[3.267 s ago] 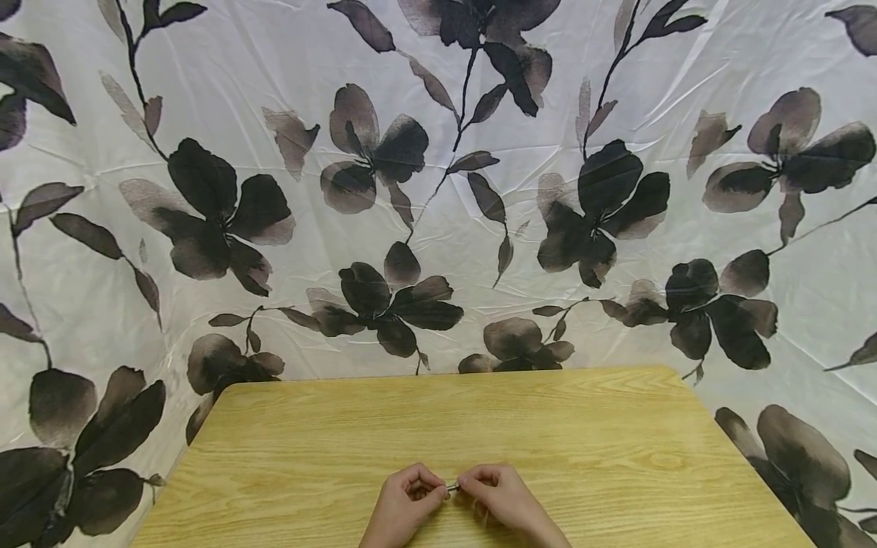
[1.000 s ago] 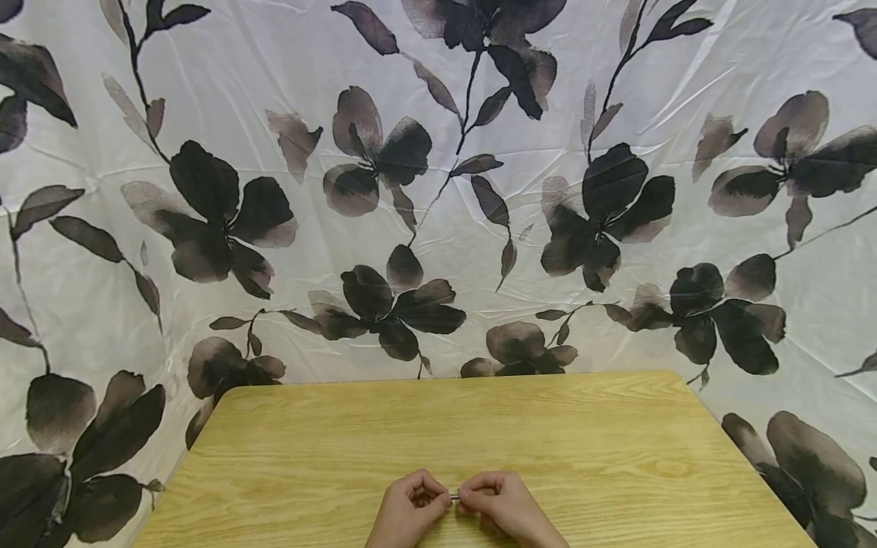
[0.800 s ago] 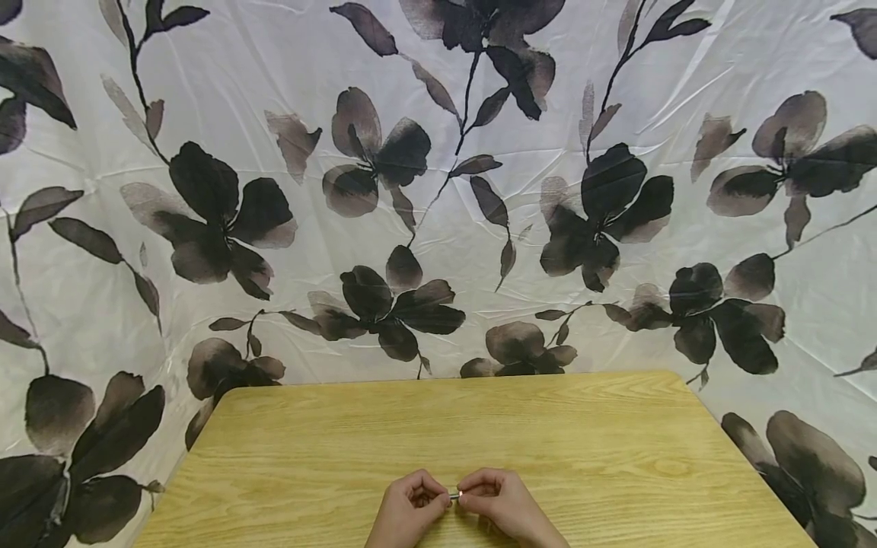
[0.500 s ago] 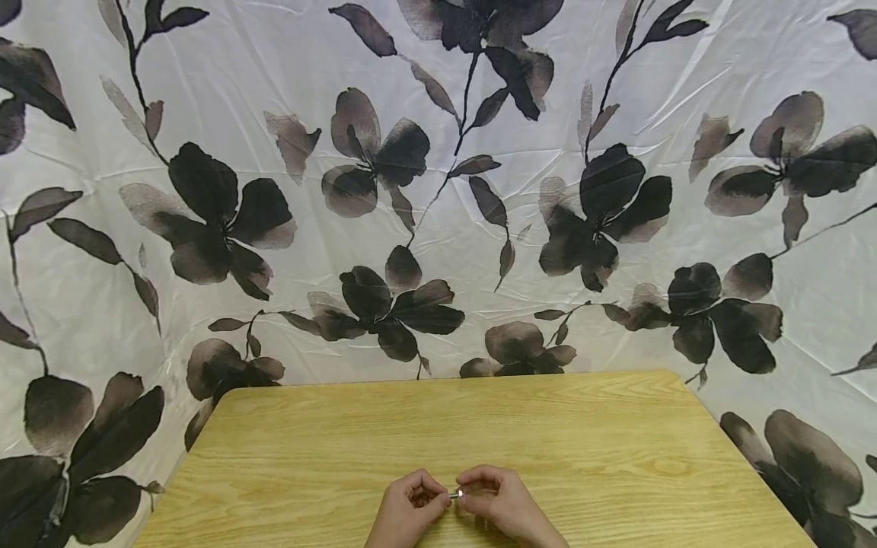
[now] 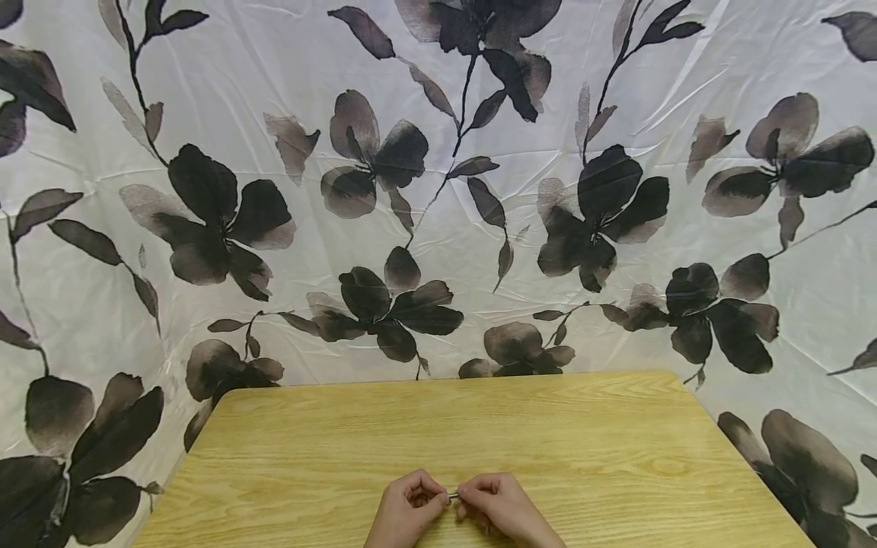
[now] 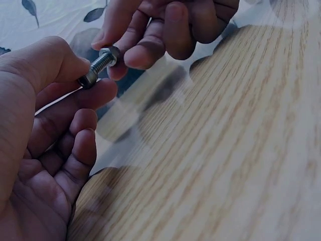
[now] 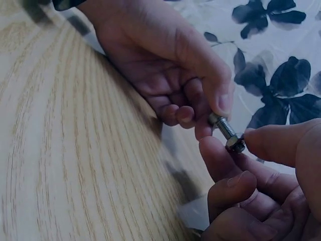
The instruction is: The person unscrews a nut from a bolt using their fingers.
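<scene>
A small silver bolt [image 5: 453, 496] is held level between both hands near the table's front in the head view. My left hand [image 5: 406, 508] pinches its head between thumb and forefinger, plain in the left wrist view, where the threaded shaft [image 6: 103, 61] shows bare. On the shaft's other end sits a nut [image 7: 234, 144], and my right hand [image 5: 507, 508] has thumb and forefinger on either side of it, touching it. The other fingers of both hands are curled loosely beneath. My fingertips partly cover the bolt's head and the nut.
The wooden table [image 5: 438, 426] has rounded far corners. Behind and at both sides hangs a white cloth [image 5: 479, 320] with dark flowers and leaves. A dark sleeve edge [image 7: 67, 4] shows at the left wrist in the right wrist view.
Half a second ago my right fingers were spread wider, with the bolt's bright end showing between them; now they have closed on that end. My left hand has stayed nearly still.
</scene>
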{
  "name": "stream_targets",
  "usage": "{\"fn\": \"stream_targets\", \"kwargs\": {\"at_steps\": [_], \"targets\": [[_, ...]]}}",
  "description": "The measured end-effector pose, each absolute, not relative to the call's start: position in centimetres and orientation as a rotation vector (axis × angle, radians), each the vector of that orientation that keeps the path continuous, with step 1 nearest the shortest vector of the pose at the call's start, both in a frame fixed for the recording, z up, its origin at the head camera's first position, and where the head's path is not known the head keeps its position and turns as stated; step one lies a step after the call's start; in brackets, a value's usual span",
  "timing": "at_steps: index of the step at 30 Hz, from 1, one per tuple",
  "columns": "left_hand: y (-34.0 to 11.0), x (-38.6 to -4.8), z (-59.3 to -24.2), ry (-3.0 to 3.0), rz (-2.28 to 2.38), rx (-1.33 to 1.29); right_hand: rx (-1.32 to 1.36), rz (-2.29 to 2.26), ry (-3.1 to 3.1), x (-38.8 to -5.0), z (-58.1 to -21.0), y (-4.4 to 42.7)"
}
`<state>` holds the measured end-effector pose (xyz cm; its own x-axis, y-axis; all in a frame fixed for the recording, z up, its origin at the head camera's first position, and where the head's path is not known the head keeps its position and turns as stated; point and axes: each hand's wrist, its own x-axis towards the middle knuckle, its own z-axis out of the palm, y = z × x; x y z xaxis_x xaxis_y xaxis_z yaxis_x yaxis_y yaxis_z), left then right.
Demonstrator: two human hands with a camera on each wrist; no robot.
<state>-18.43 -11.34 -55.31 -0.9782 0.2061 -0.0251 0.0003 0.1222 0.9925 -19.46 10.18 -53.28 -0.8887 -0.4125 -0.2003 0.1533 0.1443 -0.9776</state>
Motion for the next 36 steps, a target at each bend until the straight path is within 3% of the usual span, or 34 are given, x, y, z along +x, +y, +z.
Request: {"fn": "stream_targets", "kwargs": {"at_steps": [13,36], "targets": [[-11.35,-18.32,-55.31,2.269,1.964,0.237,-0.357,-1.837,2.017,-19.69,-53.12,10.25],[-11.46,-18.29,-55.24,2.231,1.987,0.231,-0.265,-1.820,2.011,-19.56,-53.09,10.33]]}}
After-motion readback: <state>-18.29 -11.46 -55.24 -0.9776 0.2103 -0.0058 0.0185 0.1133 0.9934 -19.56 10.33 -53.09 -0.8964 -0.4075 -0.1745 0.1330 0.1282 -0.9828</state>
